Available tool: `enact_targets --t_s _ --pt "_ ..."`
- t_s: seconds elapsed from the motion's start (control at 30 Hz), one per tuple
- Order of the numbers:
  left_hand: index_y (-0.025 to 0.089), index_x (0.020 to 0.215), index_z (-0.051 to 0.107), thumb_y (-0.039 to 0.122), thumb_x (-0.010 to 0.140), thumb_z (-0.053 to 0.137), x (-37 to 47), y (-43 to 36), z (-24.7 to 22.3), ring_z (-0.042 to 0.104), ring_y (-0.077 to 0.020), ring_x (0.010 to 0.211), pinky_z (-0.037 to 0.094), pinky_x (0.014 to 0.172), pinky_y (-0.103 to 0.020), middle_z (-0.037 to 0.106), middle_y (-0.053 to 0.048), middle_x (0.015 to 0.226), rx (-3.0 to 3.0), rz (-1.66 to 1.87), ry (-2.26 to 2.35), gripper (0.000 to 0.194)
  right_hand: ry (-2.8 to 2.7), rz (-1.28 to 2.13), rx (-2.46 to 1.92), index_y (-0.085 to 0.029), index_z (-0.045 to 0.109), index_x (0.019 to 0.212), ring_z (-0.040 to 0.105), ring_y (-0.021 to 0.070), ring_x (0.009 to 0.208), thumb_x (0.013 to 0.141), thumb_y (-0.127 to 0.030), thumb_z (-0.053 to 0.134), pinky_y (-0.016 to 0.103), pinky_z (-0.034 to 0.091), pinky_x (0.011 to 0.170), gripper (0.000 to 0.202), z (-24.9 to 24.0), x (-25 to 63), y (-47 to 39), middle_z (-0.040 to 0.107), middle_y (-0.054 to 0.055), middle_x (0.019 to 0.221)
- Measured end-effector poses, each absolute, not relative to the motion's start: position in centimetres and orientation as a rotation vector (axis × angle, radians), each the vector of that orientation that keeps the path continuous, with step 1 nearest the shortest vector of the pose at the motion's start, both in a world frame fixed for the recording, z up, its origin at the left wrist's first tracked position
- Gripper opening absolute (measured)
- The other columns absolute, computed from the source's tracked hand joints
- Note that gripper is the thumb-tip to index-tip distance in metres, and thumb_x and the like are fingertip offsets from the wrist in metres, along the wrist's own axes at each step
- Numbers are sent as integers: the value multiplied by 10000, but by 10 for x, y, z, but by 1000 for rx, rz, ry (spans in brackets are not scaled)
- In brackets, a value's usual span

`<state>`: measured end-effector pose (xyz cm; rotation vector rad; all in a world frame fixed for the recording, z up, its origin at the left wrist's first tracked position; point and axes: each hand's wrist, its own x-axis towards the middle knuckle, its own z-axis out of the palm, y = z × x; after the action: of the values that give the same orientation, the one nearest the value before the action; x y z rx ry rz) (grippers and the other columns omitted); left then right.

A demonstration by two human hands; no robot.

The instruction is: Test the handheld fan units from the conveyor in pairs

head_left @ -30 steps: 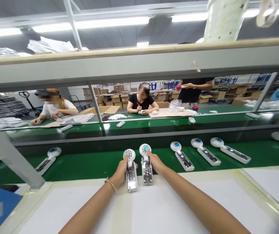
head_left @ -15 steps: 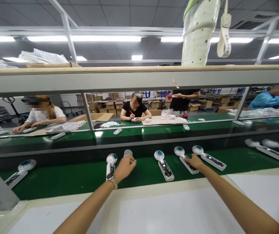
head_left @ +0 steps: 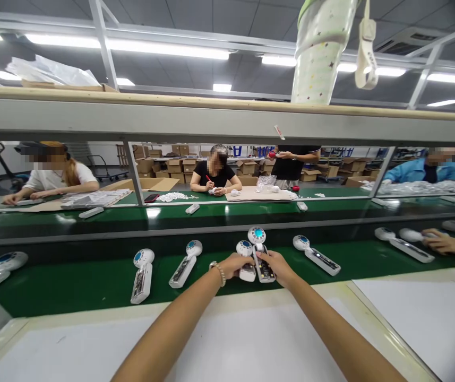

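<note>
Both my hands are close together over the green belt (head_left: 87, 281). My left hand (head_left: 233, 264) has its fingers closed around the handle of a white round-headed handheld device (head_left: 245, 247); part of the handle is hidden. My right hand (head_left: 278, 267) grips a second device (head_left: 264, 269), whose open handle bares a circuit board and whose head carries a blue disc. The two devices stand side by side, nearly touching. Left of them lie two similar devices, one nearer (head_left: 187, 265) and one farther (head_left: 142, 278). Another device (head_left: 323, 260) lies to the right.
Further devices lie at the belt's far left (head_left: 9, 261) and right (head_left: 408, 246). Another person's hand (head_left: 444, 243) reaches in at right. A pale worktop (head_left: 227, 339) runs along the front. A shelf beam (head_left: 195, 119) crosses above; people sit at the opposite belt.
My left hand has moved right and now grips a device. My right hand has come left, holding a device close beside it. The view has shifted, and a co-worker's hand shows further in at right.
</note>
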<state>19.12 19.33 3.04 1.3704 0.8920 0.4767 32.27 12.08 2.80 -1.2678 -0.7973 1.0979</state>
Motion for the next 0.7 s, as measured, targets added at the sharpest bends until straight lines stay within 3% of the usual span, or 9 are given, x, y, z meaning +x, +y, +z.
enact_targets --t_s 0.2,0.3,0.43,0.7 --pt "225 1000 406 242 657 667 88 163 33 653 -196 710 530 694 -409 624 -30 872 1142 601 762 431 -653 1305 -1070 -215 532 987 668 189 665 692 -310 663 340 538 636 336 22 262 104 684 26 746" --pt "219 1005 405 196 668 651 49 149 17 654 -212 765 518 732 -421 601 -73 1007 1009 690 701 418 -610 1413 -1005 -227 485 1077 674 203 686 680 -229 655 363 529 667 432 8 226 96 695 21 745" --pt "200 988 423 62 627 621 27 140 0 628 -235 888 493 792 -425 591 -76 1043 931 771 633 434 -608 1525 -903 -199 516 1044 673 228 737 657 -227 666 388 505 740 416 -7 198 90 696 25 718" --pt "201 1036 436 33 614 616 25 134 -2 598 -240 951 471 788 -370 612 -83 1023 978 747 583 489 -711 1522 -873 -214 475 1122 638 238 879 621 -227 713 378 457 817 555 -5 202 82 685 64 943"
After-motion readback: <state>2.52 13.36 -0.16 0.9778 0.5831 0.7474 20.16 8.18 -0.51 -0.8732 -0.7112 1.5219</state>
